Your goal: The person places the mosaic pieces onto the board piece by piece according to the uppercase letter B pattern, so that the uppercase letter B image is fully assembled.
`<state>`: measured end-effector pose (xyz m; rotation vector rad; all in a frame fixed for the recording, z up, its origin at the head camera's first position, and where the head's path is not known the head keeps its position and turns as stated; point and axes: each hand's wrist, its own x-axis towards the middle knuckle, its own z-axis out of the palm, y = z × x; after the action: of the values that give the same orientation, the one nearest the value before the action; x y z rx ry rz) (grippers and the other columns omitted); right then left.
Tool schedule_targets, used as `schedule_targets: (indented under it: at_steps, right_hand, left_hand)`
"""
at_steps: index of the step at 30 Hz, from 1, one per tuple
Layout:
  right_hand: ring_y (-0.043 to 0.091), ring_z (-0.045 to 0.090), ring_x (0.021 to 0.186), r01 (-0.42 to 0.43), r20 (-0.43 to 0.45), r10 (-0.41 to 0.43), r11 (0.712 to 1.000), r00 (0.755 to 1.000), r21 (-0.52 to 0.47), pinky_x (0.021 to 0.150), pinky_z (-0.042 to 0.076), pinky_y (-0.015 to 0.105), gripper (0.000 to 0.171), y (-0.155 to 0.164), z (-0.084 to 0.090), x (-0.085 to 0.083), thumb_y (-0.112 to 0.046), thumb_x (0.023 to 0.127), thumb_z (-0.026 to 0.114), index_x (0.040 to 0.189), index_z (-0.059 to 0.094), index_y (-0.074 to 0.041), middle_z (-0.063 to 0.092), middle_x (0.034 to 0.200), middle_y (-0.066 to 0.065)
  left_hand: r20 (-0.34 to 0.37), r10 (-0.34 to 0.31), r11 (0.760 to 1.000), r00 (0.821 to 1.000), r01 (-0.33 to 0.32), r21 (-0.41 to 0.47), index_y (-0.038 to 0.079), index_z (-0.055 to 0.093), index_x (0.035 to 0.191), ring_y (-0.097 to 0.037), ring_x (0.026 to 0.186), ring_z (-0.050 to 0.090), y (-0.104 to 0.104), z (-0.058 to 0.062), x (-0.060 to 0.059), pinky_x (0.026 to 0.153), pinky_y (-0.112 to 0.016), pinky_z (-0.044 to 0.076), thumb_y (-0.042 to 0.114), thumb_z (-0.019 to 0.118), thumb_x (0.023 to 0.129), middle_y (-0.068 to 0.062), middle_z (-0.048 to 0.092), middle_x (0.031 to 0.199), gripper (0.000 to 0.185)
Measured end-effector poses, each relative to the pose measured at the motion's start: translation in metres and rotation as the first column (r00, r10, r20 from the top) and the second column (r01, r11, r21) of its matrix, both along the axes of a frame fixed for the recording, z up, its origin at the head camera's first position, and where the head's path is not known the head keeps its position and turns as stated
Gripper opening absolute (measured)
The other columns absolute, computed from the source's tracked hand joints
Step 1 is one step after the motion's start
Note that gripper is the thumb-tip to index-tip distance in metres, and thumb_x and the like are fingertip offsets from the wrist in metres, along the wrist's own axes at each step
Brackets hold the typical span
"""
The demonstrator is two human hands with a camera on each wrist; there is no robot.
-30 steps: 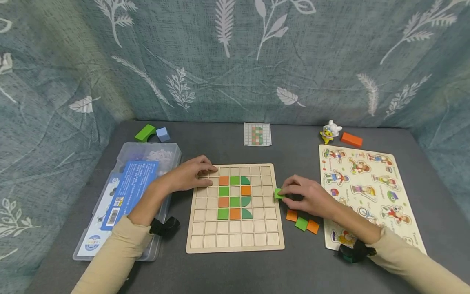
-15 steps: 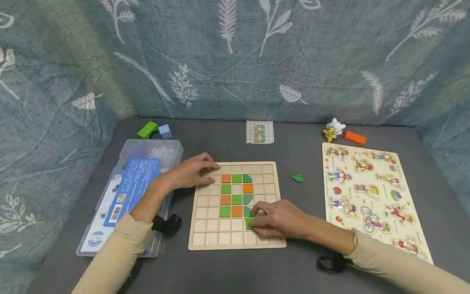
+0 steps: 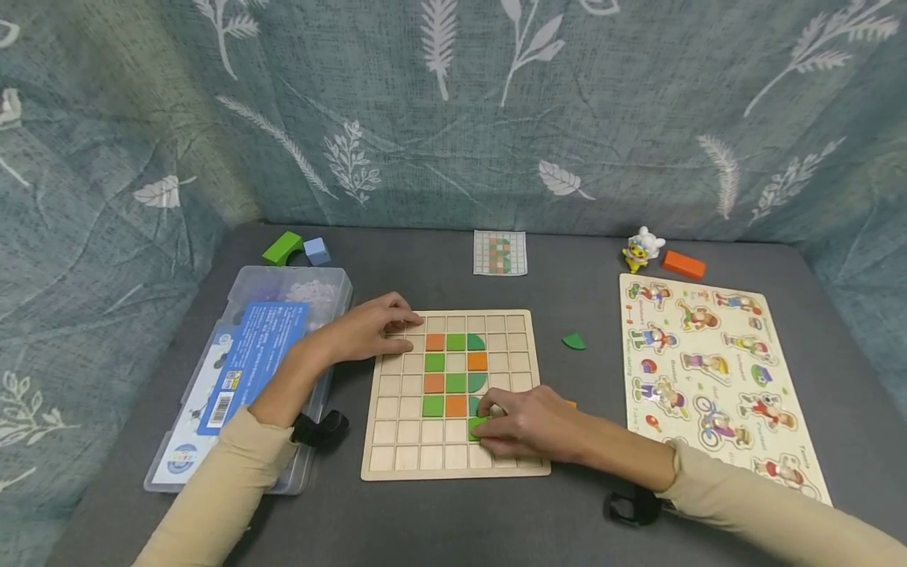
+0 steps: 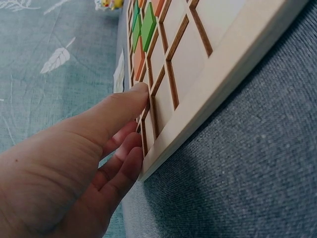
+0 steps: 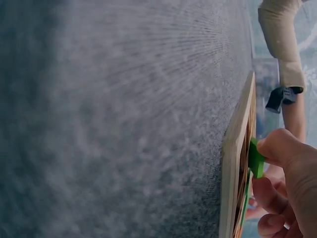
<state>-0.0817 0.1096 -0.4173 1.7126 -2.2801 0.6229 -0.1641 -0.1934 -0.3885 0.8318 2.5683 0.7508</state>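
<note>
The right hand [image 3: 527,429] pinches a green tile [image 3: 479,428] against the board [image 3: 397,465], in the row below the coloured tiles. The left hand [image 3: 368,331], fingers relaxed, rests on the board's far left corner. A green piece [image 3: 574,341] lies on the surface [image 3: 567,520] nearby.

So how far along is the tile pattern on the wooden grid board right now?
Eleven orange and green tiles already sit in the wooden grid board, filling four rows of the pattern. In hand: the right hand pinches a green square tile at a cell in the fifth row, while the left hand rests on the board's top left corner. Left: a green quarter-round piece lies loose beside the board; other loose tiles are mostly hidden.
</note>
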Motion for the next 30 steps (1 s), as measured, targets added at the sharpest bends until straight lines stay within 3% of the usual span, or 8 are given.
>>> schedule_targets:
  at_steps: [10, 13, 17, 21, 25, 28, 30]
  right_hand:
    - [-0.002, 0.057, 0.064, 0.006, -0.072, 0.0, 0.996, 0.997, 0.092, 0.042, 0.031, 0.009, 0.01, 0.001, 0.004, 0.001, -0.02, 0.084, 0.075, 0.092, 0.074, -0.027, 0.062, 0.101, -0.005]
    - [-0.002, 0.056, 0.063, 0.017, -0.03, -0.013, 0.992, 0.999, 0.123, 0.042, 0.028, 0.008, 0.011, 0.004, 0.007, 0.001, -0.024, 0.087, 0.073, 0.098, 0.074, -0.027, 0.062, 0.111, -0.004]
    - [-0.003, 0.053, 0.06, 0.084, 0.064, -0.093, 0.988, 0.994, 0.129, 0.046, 0.032, 0.009, 0.024, 0.015, 0.012, -0.001, -0.029, 0.088, 0.071, 0.112, 0.072, -0.024, 0.061, 0.12, -0.001]
    - [0.0, 0.053, 0.06, 0.241, 0.085, -0.248, 0.966, 0.965, 0.093, 0.049, 0.036, 0.012, 0.035, 0.04, 0.017, -0.016, -0.028, 0.085, 0.075, 0.118, 0.07, -0.018, 0.061, 0.12, 0.003]
    - [0.002, 0.052, 0.059, 0.405, 0.105, -0.409, 0.913, 0.907, 0.053, 0.05, 0.039, 0.016, 0.037, 0.071, 0.017, -0.043, -0.023, 0.082, 0.078, 0.117, 0.071, -0.014, 0.061, 0.117, 0.005]
    - [0.002, 0.052, 0.06, 0.468, 0.121, -0.469, 0.883, 0.875, 0.035, 0.053, 0.042, 0.019, 0.038, 0.09, 0.011, -0.06, -0.022, 0.08, 0.08, 0.116, 0.071, -0.013, 0.061, 0.115, 0.006]
    - [0.003, 0.051, 0.06, 0.476, 0.099, -0.477, 0.879, 0.873, 0.032, 0.051, 0.041, 0.019, 0.039, 0.1, 0.006, -0.067, -0.023, 0.079, 0.081, 0.116, 0.072, -0.014, 0.061, 0.113, 0.005]
  left_hand:
    - [0.004, 0.004, 1.0, 1.0, -0.004, 0.011, 0.003, 0.062, 0.129, -0.022, 0.1, 0.057, -0.001, 0.0, 0.0, 0.089, -0.041, 0.049, 0.019, 0.068, 0.091, -0.01, 0.055, 0.114, 0.042]
    - [0.008, 0.0, 1.0, 1.0, 0.0, 0.016, 0.003, 0.061, 0.129, -0.022, 0.1, 0.057, -0.001, -0.001, 0.001, 0.089, -0.041, 0.049, 0.019, 0.068, 0.091, -0.01, 0.055, 0.114, 0.042]
    - [0.006, -0.008, 1.0, 1.0, 0.008, 0.021, 0.003, 0.062, 0.129, -0.021, 0.1, 0.057, 0.0, -0.002, 0.001, 0.09, -0.041, 0.049, 0.02, 0.068, 0.092, -0.01, 0.055, 0.114, 0.041]
    - [0.008, -0.009, 1.0, 1.0, 0.008, 0.025, 0.003, 0.061, 0.129, -0.022, 0.101, 0.057, 0.0, -0.001, 0.001, 0.09, -0.041, 0.049, 0.019, 0.068, 0.092, -0.011, 0.054, 0.115, 0.041]
    - [0.009, 0.0, 1.0, 1.0, 0.0, 0.025, 0.003, 0.062, 0.129, -0.023, 0.102, 0.058, 0.0, 0.0, 0.001, 0.09, -0.042, 0.049, 0.018, 0.068, 0.091, -0.011, 0.054, 0.114, 0.042]
    - [0.011, 0.001, 1.0, 1.0, -0.001, 0.026, 0.003, 0.061, 0.129, -0.024, 0.103, 0.058, -0.001, 0.0, 0.001, 0.091, -0.042, 0.049, 0.018, 0.068, 0.091, -0.01, 0.055, 0.115, 0.041]
    - [0.014, -0.002, 1.0, 1.0, 0.001, 0.026, 0.003, 0.061, 0.129, -0.024, 0.103, 0.058, -0.001, -0.002, 0.0, 0.091, -0.042, 0.049, 0.019, 0.068, 0.092, -0.01, 0.054, 0.115, 0.041]
